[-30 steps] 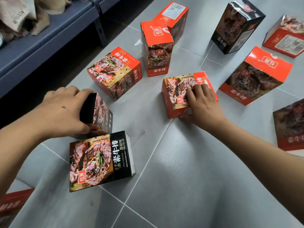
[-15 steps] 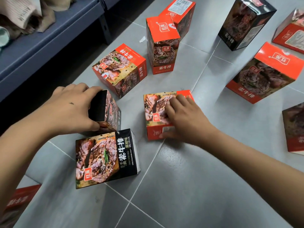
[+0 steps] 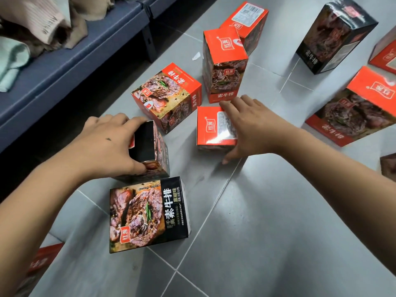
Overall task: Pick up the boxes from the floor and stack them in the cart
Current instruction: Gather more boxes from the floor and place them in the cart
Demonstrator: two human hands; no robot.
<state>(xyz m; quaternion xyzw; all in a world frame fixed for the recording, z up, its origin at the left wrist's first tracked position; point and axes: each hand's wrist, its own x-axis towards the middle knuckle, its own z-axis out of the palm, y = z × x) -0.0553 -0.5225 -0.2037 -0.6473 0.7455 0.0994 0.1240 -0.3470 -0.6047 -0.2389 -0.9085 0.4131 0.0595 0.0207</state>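
Several red and black snack boxes lie scattered on the grey tiled floor (image 3: 267, 221). My left hand (image 3: 107, 144) grips a black box (image 3: 154, 155) from above, fingers over its top and thumb on its near side. My right hand (image 3: 250, 127) holds a red box (image 3: 212, 129) that is turned so its red label face points up, fingers across the top and thumb under the near edge. A black box (image 3: 147, 213) lies flat just in front of my left hand. Another red box (image 3: 169, 95) sits tilted behind both hands. No cart is in view.
An upright red box (image 3: 222, 65) and a red box (image 3: 246, 20) behind it stand at the back. A black box (image 3: 334, 33) and red boxes (image 3: 353, 108) lie to the right. A dark blue bench (image 3: 70, 65) with cloth bags (image 3: 42, 24) runs along the left.
My right hand has dragged the red box toward me and to the left and rolled it over, so its plain red label face is now up. My left hand stays on the black box.
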